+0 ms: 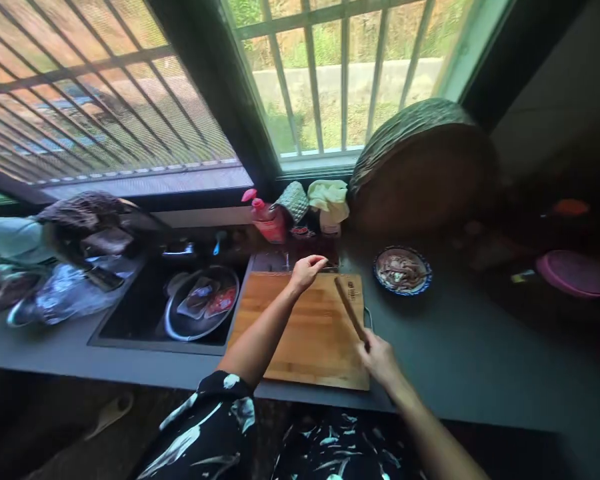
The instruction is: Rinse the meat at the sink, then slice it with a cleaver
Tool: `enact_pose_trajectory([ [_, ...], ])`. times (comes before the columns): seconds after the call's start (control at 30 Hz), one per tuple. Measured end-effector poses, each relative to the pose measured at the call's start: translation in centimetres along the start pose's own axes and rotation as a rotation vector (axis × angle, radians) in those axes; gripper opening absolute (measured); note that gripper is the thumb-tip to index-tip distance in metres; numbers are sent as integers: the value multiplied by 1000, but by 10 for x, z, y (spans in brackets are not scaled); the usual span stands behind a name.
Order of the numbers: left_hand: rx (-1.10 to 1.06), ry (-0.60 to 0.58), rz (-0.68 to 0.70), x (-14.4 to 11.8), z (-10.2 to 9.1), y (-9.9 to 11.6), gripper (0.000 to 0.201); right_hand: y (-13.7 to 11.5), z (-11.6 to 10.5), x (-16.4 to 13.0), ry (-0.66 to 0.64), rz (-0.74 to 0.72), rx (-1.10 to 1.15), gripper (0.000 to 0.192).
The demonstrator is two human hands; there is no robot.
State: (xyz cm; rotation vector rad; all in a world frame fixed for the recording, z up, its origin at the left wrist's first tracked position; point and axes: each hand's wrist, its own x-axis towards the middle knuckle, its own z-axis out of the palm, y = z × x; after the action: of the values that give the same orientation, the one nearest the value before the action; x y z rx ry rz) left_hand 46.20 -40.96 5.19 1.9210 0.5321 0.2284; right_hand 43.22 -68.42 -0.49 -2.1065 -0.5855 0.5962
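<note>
In my right hand (379,359) is a kitchen knife (350,308), gripped by its handle. Its blade points away from me and to the left, over the right side of a wooden cutting board (295,333). My left hand (307,272) is above the board's far edge, fingers closed in a pinch; whatever may be between the fingertips is too small to make out. To the right of the board stands a blue-rimmed bowl (403,271) with pale, sliced-looking food in it.
Left of the board, a sink (125,313) holds a metal basin (200,331) with packaged food. A pink pump bottle (269,223) and cloth-topped bottles stand by the window. A large round board (425,177) leans at the back right. Plastic bags (70,290) lie far left.
</note>
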Motion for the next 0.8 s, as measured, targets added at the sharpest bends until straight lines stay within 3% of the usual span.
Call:
enact_pose_trajectory([
  [0.1,81,60,-62,-41,-46,-17,36,-30,74,14,-107,-140,-453,42],
  [0.2,193,24,-80,-70,-66,-36,34,-54,129,20,-198,-187,-662,38],
  [0.27,201,5,-128,-81,-70,-49,37,-60,148,22,-193,-218,-685,34],
  [0.33,180,-19,-159,-87,-70,-60,40,-56,144,26,-160,-267,-644,27],
  [0.37,174,-28,-166,-89,-70,-64,41,-50,131,29,-113,-284,-603,23],
  [0.43,156,-38,-170,-95,-69,-70,43,-31,79,38,78,-258,-506,20],
  [0.53,120,-35,-202,-109,-70,-73,43,7,-37,62,626,68,-445,27],
  [0.57,106,-23,-217,-116,-70,-72,43,20,-75,75,713,223,-451,28],
  [0.6,94,-6,-232,-123,-71,-71,43,32,-108,89,673,342,-441,28],
  [0.67,79,38,-259,-137,-73,-68,44,50,-151,117,464,439,-377,26],
  [0.73,66,79,-274,-151,-75,-67,44,60,-169,137,256,492,-309,29],
  [0.8,46,123,-293,-164,-76,-68,44,64,-171,142,144,509,-250,33],
])
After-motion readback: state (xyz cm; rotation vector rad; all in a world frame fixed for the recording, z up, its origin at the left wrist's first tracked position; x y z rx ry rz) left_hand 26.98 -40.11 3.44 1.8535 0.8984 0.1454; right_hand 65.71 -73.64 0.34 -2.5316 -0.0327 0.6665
